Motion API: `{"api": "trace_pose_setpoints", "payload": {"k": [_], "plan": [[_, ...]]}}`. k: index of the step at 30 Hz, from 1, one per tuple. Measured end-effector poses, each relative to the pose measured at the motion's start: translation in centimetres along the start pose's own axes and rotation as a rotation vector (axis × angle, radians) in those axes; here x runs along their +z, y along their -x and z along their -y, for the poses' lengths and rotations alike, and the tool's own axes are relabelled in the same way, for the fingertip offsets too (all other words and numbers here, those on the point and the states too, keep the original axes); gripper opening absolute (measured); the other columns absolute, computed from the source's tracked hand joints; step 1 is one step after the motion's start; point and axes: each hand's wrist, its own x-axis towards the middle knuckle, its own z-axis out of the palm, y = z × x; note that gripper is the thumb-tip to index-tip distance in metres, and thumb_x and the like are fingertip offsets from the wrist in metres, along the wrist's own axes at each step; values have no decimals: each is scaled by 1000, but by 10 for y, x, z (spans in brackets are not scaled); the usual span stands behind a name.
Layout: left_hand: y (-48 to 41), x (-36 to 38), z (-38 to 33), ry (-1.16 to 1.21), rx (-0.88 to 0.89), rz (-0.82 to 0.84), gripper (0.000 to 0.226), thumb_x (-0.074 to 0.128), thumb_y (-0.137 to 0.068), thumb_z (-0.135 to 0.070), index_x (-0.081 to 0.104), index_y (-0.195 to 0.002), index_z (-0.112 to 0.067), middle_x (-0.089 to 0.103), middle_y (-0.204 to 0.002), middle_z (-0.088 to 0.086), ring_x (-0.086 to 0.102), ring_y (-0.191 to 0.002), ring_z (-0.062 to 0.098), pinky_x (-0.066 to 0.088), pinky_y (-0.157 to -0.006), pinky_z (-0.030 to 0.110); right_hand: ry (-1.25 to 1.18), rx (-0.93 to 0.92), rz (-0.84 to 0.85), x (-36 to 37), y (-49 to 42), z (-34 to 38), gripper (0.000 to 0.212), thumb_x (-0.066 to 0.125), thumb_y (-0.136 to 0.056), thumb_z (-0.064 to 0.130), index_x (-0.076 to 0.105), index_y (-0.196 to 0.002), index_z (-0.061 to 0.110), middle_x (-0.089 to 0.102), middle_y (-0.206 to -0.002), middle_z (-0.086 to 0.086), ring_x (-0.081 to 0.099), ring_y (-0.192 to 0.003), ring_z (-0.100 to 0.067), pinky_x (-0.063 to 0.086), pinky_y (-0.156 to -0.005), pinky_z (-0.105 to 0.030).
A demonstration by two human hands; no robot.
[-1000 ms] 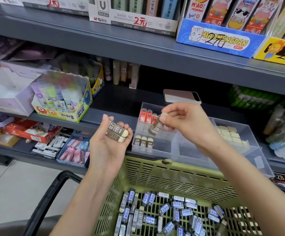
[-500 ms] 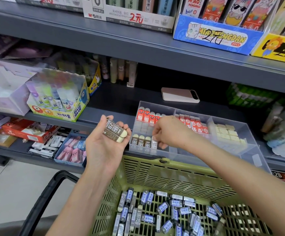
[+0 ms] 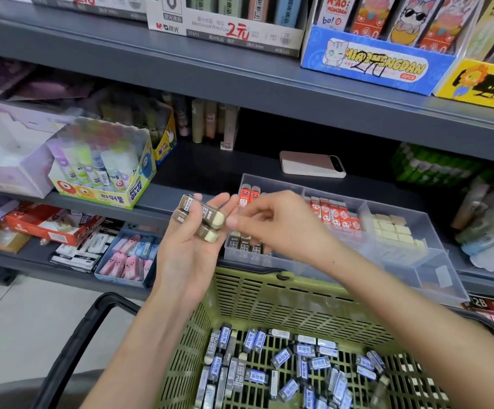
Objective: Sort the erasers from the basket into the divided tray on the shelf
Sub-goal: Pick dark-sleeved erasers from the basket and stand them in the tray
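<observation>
Now our left hand [image 3: 187, 256] grips blocky brown-sleeved erasers [image 3: 201, 216] above the basket [image 3: 257, 293], cream tips toward our empty, relaxed right hand [image 3: 279, 224].

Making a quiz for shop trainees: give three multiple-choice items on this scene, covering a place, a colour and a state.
1. Where is the phone? A in a drawer; B on the shelf behind the divided tray; C in a pocket.
2. What colour is the basket? A red; B white; C green.
3. What is the left hand doing? A holding brown erasers; B hanging empty; C curled in a fist.
Answers: B, it lies just behind the tray; C, its mesh walls are green; A, the erasers rest on its palm.
</observation>
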Motion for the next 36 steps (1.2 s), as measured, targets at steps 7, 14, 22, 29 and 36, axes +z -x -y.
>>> {"api": "trace_pose_setpoints", "payload": {"k": [7,14,22,29,36], "plan": [[2,1,3,-70,40,72,35,50,-90,-18,39,-122,-11,63,-119,24,60,-115,33,52,-92,41,-51,-73,-139,18,5,8,9,71,-80,25,69,-76,17,62,-65,8,54,-58,-1,51,-62,-24],[6,6,8,-142,-7,125,30,55,-88,-15,46,-115,-5,64,-115,24,60,-113,36,52,-92,41,-752,46,-141,-10,2,-2,6,66,-83,6,62,-81,10,65,-74,-8,58,-60,-12,50,-59,-22],[4,3,6,-193,26,15,16,61,-78,-17,56,-90,-8,64,-80,3,70,-82,20,57,-72,34,280,2,112,-54,-3,-44,3,74,-78,20,71,-79,20,70,-79,5,61,-73,-10,46,-69,-26],[5,4,6,-239,43,21,20,60,-78,-17,56,-96,-9,60,-69,1,67,-69,15,57,-70,33,612,-96,104,-27,-2,-54,16,69,-81,33,66,-95,27,56,-85,9,49,-98,-14,34,-77,-26],[5,3,6,-305,57,-9,30,65,-75,-21,53,-101,-12,66,-74,1,70,-76,20,56,-69,29,1052,-294,196,-34,-2,-57,45,35,-94,50,68,-94,20,61,-93,3,45,-99,-18,39,-82,-34]]}}
